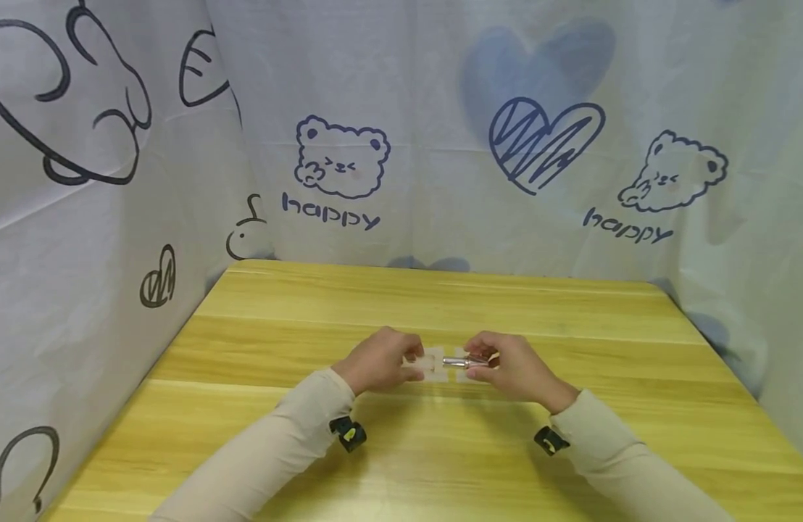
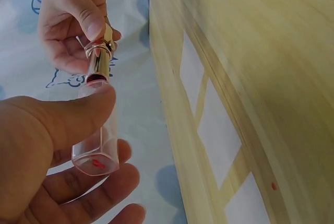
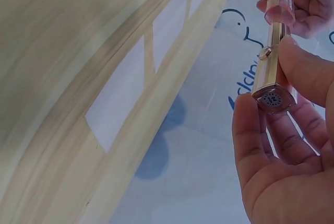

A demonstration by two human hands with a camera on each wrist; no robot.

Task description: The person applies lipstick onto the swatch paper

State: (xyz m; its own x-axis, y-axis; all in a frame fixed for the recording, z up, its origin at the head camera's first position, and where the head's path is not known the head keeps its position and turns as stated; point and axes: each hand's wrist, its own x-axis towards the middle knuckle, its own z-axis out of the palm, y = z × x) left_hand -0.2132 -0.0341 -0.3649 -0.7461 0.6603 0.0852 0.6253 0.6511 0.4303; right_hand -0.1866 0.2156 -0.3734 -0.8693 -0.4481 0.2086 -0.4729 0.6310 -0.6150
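Note:
My left hand (image 1: 383, 361) holds a clear plastic lipstick cap (image 2: 93, 148) between thumb and fingers. My right hand (image 1: 515, 367) pinches the gold lipstick tube (image 3: 270, 70) by its lower part, and a small ring-like ornament (image 3: 265, 53) shows on its side. A round label sits on the tube's base, facing the right wrist camera. Cap and tube lie in one line above the table, the cap's mouth facing the tube's end. A narrow gap parts them in the head view. Dark red shows just inside the tube's end in the left wrist view.
Several white paper rectangles (image 2: 219, 132) lie in a row on the wooden table (image 1: 401, 464), under and between the hands. A white curtain (image 1: 427, 145) with drawn bears and hearts hangs behind the table and along its sides. Each wrist wears a black strap (image 1: 348, 433).

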